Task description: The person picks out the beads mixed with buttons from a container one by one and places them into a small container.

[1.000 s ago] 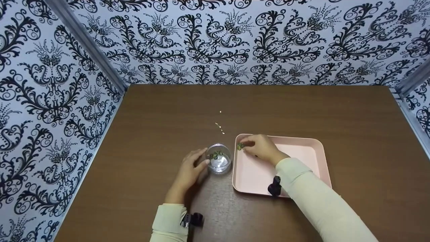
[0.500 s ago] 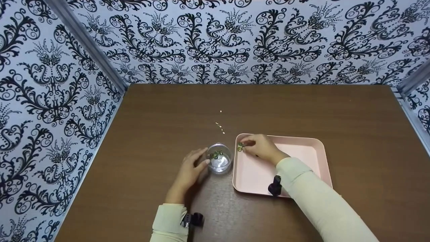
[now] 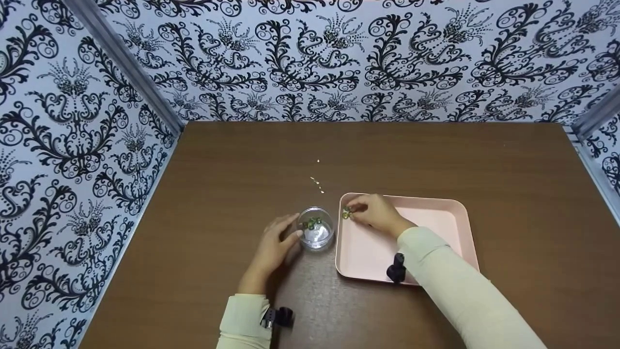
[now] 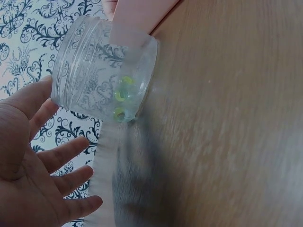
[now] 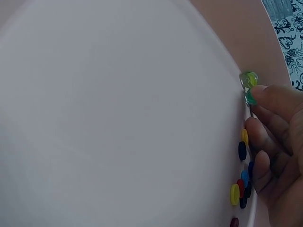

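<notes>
My left hand (image 3: 274, 242) touches the left side of a clear jar (image 3: 317, 236), thumb and fingertips at its wall. In the left wrist view, the other fingers spread straight beside the jar. Several green-and-yellow glass marbles (image 4: 122, 94) lie at the jar's bottom. My right hand (image 3: 380, 212) reaches into the far-left corner of a pink tray (image 3: 356, 257). Its thumb and forefinger pinch a green glass marble (image 5: 251, 97) against the tray's side. A yellowish marble (image 5: 249, 79) lies right beside it, touching the tray wall.
Several coloured discs like buttons (image 5: 235, 194) lie along the tray's far side under my right hand. A few pale crumbs (image 3: 316, 182) lie on the brown table (image 3: 232, 174) beyond the jar. Patterned panels (image 3: 315, 58) stand behind the table and at its left.
My right fingertips have shifted very slightly in the tray corner, and the marbles there have moved a little towards me. My left hand and the jar have stayed still.
</notes>
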`<state>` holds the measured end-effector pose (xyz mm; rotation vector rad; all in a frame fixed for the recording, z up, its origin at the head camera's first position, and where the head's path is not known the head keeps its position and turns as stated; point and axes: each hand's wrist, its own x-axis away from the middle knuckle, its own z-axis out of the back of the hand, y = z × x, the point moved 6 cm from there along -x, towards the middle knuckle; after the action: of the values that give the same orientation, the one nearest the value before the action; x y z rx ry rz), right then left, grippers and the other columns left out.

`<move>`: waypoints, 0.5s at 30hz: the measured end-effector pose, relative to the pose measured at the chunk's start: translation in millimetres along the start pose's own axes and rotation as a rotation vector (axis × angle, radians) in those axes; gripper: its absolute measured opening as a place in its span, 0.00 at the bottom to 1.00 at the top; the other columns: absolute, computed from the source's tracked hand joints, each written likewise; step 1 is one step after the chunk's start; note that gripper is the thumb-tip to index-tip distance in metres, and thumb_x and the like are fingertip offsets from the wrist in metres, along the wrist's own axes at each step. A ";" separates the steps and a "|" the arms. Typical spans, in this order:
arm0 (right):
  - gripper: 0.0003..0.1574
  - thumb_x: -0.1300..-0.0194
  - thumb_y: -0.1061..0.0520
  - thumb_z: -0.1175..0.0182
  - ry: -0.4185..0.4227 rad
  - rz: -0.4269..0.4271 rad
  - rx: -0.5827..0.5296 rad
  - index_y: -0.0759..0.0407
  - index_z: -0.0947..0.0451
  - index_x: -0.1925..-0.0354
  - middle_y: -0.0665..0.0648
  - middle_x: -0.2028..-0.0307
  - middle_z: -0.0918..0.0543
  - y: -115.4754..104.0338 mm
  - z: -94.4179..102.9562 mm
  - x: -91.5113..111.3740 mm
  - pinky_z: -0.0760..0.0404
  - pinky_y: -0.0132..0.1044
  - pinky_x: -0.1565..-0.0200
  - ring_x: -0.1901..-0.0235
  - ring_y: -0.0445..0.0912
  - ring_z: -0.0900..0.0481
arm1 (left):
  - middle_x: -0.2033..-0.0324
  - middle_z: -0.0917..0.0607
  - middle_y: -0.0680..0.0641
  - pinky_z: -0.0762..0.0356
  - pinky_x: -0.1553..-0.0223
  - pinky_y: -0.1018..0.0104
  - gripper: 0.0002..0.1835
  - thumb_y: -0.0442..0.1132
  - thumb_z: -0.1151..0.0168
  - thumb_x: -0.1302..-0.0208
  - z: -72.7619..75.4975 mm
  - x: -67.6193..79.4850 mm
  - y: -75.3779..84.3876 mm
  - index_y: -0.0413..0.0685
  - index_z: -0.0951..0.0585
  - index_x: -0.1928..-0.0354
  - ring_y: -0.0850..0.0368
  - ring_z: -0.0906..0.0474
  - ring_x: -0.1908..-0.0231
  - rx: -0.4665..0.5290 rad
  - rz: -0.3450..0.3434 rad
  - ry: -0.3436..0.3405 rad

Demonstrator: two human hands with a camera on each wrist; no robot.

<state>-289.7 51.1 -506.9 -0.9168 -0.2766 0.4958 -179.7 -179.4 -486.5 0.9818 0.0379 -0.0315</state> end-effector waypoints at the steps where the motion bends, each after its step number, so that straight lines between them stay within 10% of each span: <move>1: 0.12 0.44 0.66 0.36 0.000 0.002 0.004 0.65 0.16 0.58 0.58 0.63 0.14 0.2 0.0 0.0 0.22 0.44 0.50 0.57 0.51 0.18 | 0.39 0.25 0.36 0.49 0.32 0.37 0.23 0.41 0.38 0.35 0.0 0.1 -0.2 0.44 0.23 0.39 0.32 0.41 0.34 -0.001 0.002 0.000; 15: 0.14 0.45 0.68 0.37 -0.003 -0.004 -0.040 0.66 0.16 0.57 0.59 0.64 0.14 -0.4 0.4 0.1 0.21 0.35 0.58 0.61 0.48 0.20 | 0.40 0.25 0.36 0.49 0.32 0.38 0.23 0.41 0.38 0.35 0.6 0.1 -0.7 0.44 0.23 0.39 0.32 0.40 0.34 -0.006 0.005 0.005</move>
<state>-289.7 51.2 -506.4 -0.9543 -0.2922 0.4893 -179.6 -180.2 -486.7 0.9759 0.0402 -0.0248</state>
